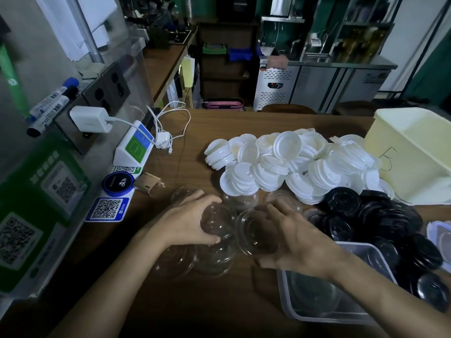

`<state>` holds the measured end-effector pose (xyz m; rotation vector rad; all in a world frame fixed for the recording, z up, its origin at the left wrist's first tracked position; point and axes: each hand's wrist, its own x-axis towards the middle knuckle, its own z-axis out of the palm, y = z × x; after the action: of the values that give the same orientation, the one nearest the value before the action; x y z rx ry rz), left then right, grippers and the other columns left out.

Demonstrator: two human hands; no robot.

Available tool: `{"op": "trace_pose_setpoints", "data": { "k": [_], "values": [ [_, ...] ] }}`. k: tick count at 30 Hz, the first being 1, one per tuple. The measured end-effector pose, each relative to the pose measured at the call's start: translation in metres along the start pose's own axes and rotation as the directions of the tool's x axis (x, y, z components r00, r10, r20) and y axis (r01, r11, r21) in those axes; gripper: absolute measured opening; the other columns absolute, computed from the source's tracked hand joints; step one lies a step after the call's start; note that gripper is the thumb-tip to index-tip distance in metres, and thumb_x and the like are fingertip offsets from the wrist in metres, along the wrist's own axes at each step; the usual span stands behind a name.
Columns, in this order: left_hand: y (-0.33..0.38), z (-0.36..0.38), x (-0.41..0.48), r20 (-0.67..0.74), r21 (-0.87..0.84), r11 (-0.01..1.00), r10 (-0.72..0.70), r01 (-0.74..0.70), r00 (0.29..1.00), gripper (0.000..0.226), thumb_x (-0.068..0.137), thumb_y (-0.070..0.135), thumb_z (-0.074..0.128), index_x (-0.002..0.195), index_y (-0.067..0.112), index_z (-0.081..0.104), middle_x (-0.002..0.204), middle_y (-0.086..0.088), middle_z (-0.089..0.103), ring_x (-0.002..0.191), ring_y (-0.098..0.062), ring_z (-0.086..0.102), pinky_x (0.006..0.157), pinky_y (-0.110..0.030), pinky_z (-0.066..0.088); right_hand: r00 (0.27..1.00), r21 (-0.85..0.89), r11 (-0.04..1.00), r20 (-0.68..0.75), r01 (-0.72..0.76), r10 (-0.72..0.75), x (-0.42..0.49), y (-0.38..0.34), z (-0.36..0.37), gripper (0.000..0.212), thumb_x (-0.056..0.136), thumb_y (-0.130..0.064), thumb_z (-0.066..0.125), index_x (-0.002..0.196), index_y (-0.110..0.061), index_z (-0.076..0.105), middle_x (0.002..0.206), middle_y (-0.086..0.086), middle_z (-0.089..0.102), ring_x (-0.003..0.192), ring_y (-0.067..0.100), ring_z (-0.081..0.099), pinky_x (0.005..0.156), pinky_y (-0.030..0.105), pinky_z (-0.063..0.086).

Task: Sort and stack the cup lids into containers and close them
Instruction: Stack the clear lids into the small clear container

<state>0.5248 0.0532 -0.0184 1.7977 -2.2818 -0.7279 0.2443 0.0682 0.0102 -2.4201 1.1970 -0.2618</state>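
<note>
Gripping one clear dome lid [216, 224] in your left hand [188, 222] and a second clear lid [255, 232] in your right hand [296, 239], you hold both over the wooden table [219, 123], just left of the clear container [283, 297].

Bare tabletop [207, 308] free near front edge; white lids [280, 162], black lids [390, 220], clear tub [284, 291] block right.

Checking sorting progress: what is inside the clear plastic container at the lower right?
A few clear lids seem to lie in the clear container; the right forearm crosses it and hides the middle.
</note>
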Motion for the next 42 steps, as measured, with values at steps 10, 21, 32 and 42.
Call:
{"op": "trace_pose_setpoints", "data": {
  "k": [10,21,32,42],
  "values": [
    [0.058,-0.027,-0.011,-0.167,-0.103,0.975,0.177,-0.196,0.970,0.076,0.070,0.072,0.075,0.137,0.054,0.046,0.134,0.034,0.043,0.128,0.005,0.049,0.106,-0.042,0.049,0.989,0.127,0.992,-0.142,-0.029,0.047,-0.059,0.009,-0.044,0.081,0.066,-0.065,0.087,0.130,-0.052,0.039,0.125,-0.036,0.047,0.118,-0.009,0.054,0.094,0.011,0.043],
    [0.117,0.008,-0.007,-0.123,-0.228,0.935,0.248,-0.270,0.961,0.062,0.076,0.065,0.080,0.130,0.052,0.053,0.134,0.028,0.055,0.130,0.000,0.052,0.104,-0.034,0.051,0.995,0.161,0.984,-0.043,-0.081,0.089,-0.122,0.048,-0.031,0.068,0.066,-0.073,0.082,0.122,-0.046,0.054,0.127,-0.025,0.052,0.117,-0.003,0.057,0.095,0.025,0.050],
    [0.158,0.040,-0.029,-0.028,-0.158,0.971,0.177,-0.180,0.984,0.060,0.070,0.065,0.085,0.114,0.047,0.050,0.132,0.033,0.048,0.123,0.010,0.046,0.099,-0.039,0.053,0.991,0.010,0.992,0.035,-0.128,0.128,-0.118,0.071,-0.010,0.107,0.051,-0.089,0.071,0.145,-0.059,0.031,0.139,-0.029,0.053,0.121,0.001,0.060,0.101,0.028,0.052],
    [0.192,0.063,-0.029,0.125,0.068,0.986,0.142,-0.152,0.982,0.061,0.067,0.069,0.082,0.106,0.040,0.045,0.114,0.021,0.042,0.103,-0.003,0.052,0.087,-0.034,0.051,0.997,0.141,0.987,-0.017,-0.070,0.073,-0.142,0.103,-0.036,0.073,0.067,-0.064,0.080,0.132,-0.044,0.054,0.124,-0.030,0.058,0.113,-0.010,0.059,0.094,0.020,0.050]
  ]
}}
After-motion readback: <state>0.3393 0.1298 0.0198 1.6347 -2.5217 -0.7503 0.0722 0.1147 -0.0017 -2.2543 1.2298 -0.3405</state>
